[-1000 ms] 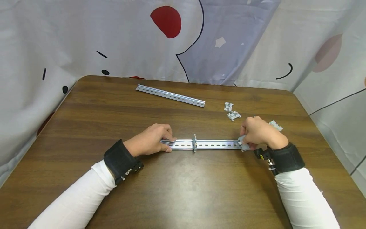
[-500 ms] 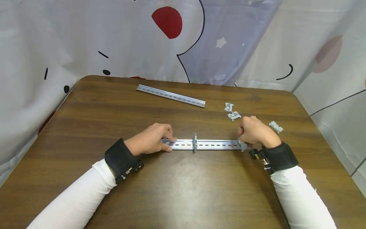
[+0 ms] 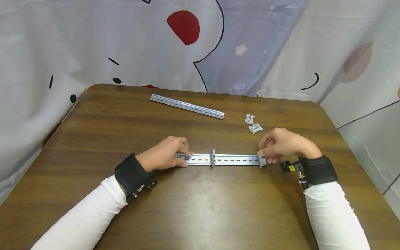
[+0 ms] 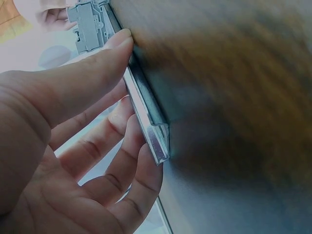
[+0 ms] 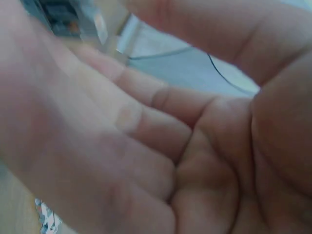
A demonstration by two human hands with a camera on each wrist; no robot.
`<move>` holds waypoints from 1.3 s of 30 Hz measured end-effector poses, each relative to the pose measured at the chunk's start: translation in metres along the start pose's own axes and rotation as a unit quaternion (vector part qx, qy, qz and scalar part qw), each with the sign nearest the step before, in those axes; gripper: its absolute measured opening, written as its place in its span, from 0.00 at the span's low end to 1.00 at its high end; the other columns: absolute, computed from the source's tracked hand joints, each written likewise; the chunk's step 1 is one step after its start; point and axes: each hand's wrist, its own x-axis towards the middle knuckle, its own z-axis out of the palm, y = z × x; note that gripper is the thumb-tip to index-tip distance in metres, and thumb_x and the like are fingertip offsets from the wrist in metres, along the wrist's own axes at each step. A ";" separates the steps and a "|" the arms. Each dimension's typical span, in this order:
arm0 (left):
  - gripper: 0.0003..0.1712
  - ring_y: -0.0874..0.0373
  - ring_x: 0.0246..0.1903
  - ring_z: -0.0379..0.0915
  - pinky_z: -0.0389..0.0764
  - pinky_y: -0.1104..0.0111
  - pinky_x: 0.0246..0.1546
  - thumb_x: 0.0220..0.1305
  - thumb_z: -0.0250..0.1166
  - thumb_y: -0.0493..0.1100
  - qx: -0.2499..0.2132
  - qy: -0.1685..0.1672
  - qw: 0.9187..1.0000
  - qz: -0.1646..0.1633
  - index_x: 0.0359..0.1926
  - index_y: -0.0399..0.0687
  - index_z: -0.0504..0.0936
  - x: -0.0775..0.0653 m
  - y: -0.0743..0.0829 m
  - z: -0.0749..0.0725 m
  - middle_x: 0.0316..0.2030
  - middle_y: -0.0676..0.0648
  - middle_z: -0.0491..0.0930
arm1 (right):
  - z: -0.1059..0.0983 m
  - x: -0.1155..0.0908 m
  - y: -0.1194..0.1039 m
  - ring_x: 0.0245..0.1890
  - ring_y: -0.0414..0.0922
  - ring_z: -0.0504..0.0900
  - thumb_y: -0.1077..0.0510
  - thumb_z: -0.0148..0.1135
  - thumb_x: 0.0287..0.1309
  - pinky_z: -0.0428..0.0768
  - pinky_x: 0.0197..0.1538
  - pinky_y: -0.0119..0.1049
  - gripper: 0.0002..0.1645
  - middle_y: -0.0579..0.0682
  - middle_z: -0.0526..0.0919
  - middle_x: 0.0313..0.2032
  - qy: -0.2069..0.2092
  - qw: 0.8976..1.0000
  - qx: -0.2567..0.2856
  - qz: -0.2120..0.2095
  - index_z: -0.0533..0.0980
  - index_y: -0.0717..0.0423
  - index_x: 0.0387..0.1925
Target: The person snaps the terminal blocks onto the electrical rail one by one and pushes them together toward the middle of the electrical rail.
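A slotted metal DIN rail [image 3: 235, 160] lies crosswise on the table. My left hand [image 3: 167, 152] grips its left end, thumb on the near edge and fingers along the far edge, as the left wrist view also shows. One grey terminal block [image 3: 213, 158] stands upright across the rail near its middle; it appears large in the left wrist view [image 4: 88, 27]. At the right end, my right hand [image 3: 285, 144] holds a second grey terminal block [image 3: 262, 161] between thumb and fingers, right over the rail. That block is blurred and partly hidden in the right wrist view.
Another DIN rail [image 3: 187, 106] lies slanted at the back of the wooden table [image 3: 200, 215]. Two loose terminal blocks [image 3: 255, 128] lie beyond my right hand. A patterned curtain [image 3: 125, 41] hangs behind the table's far edge.
My right hand has turned at the rail's end, and its terminal block has shifted slightly left and looks narrower. A loose block on the right is now mostly hidden behind that hand. The left hand stays put.
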 end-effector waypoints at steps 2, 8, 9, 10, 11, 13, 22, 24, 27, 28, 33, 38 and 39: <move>0.22 0.53 0.37 0.76 0.76 0.65 0.38 0.52 0.77 0.43 -0.001 -0.001 1.000 0.000 0.50 0.46 0.88 0.000 0.000 0.000 0.39 0.47 0.81 | -0.005 -0.002 0.006 0.29 0.50 0.89 0.57 0.71 0.55 0.87 0.35 0.46 0.23 0.58 0.89 0.27 -0.025 0.999 0.029 -0.016 0.77 0.67 0.48; 0.22 0.54 0.37 0.76 0.77 0.65 0.38 0.52 0.77 0.43 -0.005 -0.002 1.000 0.002 0.50 0.45 0.88 0.002 0.000 0.000 0.40 0.46 0.81 | -0.010 0.002 0.021 0.33 0.55 0.89 0.64 0.70 0.55 0.86 0.39 0.49 0.25 0.64 0.89 0.32 -0.089 0.990 0.092 -0.059 0.71 0.74 0.51; 0.22 0.54 0.37 0.76 0.77 0.65 0.39 0.52 0.77 0.43 -0.005 -0.002 1.000 0.002 0.50 0.45 0.88 0.002 0.000 0.000 0.40 0.47 0.81 | -0.009 0.003 0.023 0.34 0.56 0.89 0.64 0.70 0.55 0.86 0.40 0.49 0.25 0.63 0.89 0.33 -0.093 0.989 0.103 -0.058 0.71 0.73 0.51; 0.22 0.54 0.37 0.76 0.77 0.65 0.39 0.52 0.77 0.43 -0.006 -0.002 1.000 0.001 0.50 0.45 0.88 0.003 0.000 0.000 0.40 0.47 0.81 | -0.009 0.005 0.025 0.35 0.57 0.89 0.64 0.70 0.56 0.86 0.41 0.49 0.26 0.63 0.89 0.33 -0.097 0.987 0.114 -0.056 0.70 0.73 0.51; 0.22 0.54 0.37 0.76 0.77 0.65 0.39 0.52 0.77 0.43 -0.005 -0.001 1.000 0.000 0.50 0.45 0.88 0.003 0.000 -0.001 0.39 0.47 0.81 | -0.008 0.007 0.027 0.35 0.58 0.89 0.64 0.70 0.56 0.86 0.41 0.50 0.26 0.62 0.89 0.34 -0.099 0.986 0.125 -0.055 0.70 0.73 0.52; 0.22 0.54 0.37 0.75 0.76 0.65 0.39 0.52 0.76 0.43 -0.004 -0.002 1.000 -0.001 0.50 0.46 0.87 0.003 0.000 -0.002 0.39 0.47 0.81 | -0.007 0.010 0.029 0.36 0.60 0.88 0.64 0.70 0.56 0.85 0.42 0.50 0.26 0.61 0.90 0.34 -0.101 0.983 0.142 -0.055 0.69 0.72 0.52; 0.23 0.52 0.38 0.76 0.76 0.64 0.40 0.53 0.76 0.43 -0.007 -0.013 1.000 -0.006 0.51 0.46 0.87 0.001 0.005 -0.011 0.40 0.46 0.81 | 0.004 0.019 0.013 0.36 0.61 0.88 0.64 0.70 0.55 0.84 0.43 0.53 0.27 0.61 0.90 0.35 -0.110 0.974 0.184 -0.074 0.69 0.71 0.52; 0.23 0.52 0.38 0.75 0.76 0.64 0.39 0.52 0.76 0.43 -0.004 -0.009 1.000 -0.007 0.51 0.46 0.87 0.000 0.005 -0.016 0.40 0.46 0.81 | 0.005 0.022 0.003 0.36 0.61 0.88 0.63 0.70 0.55 0.84 0.43 0.53 0.27 0.62 0.90 0.35 -0.108 0.973 0.187 -0.079 0.69 0.70 0.52; 0.24 0.51 0.37 0.74 0.75 0.63 0.39 0.52 0.77 0.42 0.001 -0.002 1.000 -0.006 0.52 0.45 0.87 -0.001 0.007 -0.024 0.39 0.46 0.81 | 0.008 0.025 -0.011 0.37 0.61 0.88 0.63 0.71 0.55 0.84 0.44 0.53 0.28 0.62 0.90 0.36 -0.101 0.972 0.195 -0.089 0.68 0.70 0.53; 0.24 0.51 0.37 0.74 0.75 0.63 0.39 0.52 0.77 0.42 0.002 -0.001 1.000 -0.005 0.52 0.45 0.86 -0.001 0.007 -0.026 0.39 0.46 0.81 | 0.009 0.025 -0.015 0.37 0.61 0.88 0.63 0.71 0.55 0.84 0.44 0.52 0.28 0.62 0.90 0.36 -0.099 0.971 0.199 -0.091 0.68 0.70 0.53; 0.24 0.51 0.37 0.74 0.75 0.64 0.39 0.52 0.76 0.42 -0.004 -0.004 1.000 0.000 0.52 0.45 0.86 -0.001 0.011 -0.027 0.39 0.45 0.81 | 0.019 0.023 -0.026 0.38 0.59 0.89 0.64 0.71 0.55 0.84 0.44 0.51 0.28 0.60 0.90 0.36 -0.089 0.968 0.216 -0.097 0.70 0.69 0.54; 0.24 0.51 0.37 0.74 0.75 0.64 0.39 0.52 0.76 0.43 -0.005 -0.004 1.000 -0.006 0.52 0.45 0.86 -0.001 0.011 -0.027 0.39 0.46 0.81 | 0.029 0.024 -0.035 0.37 0.55 0.90 0.66 0.69 0.56 0.84 0.44 0.51 0.27 0.60 0.90 0.36 -0.078 0.964 0.232 -0.107 0.70 0.69 0.55; 0.24 0.51 0.37 0.74 0.75 0.64 0.39 0.52 0.76 0.43 -0.004 -0.004 1.000 -0.006 0.52 0.45 0.86 -0.002 0.012 -0.027 0.39 0.46 0.81 | 0.031 0.025 -0.037 0.37 0.55 0.90 0.67 0.68 0.57 0.84 0.44 0.52 0.27 0.60 0.90 0.36 -0.076 0.963 0.236 -0.110 0.70 0.70 0.56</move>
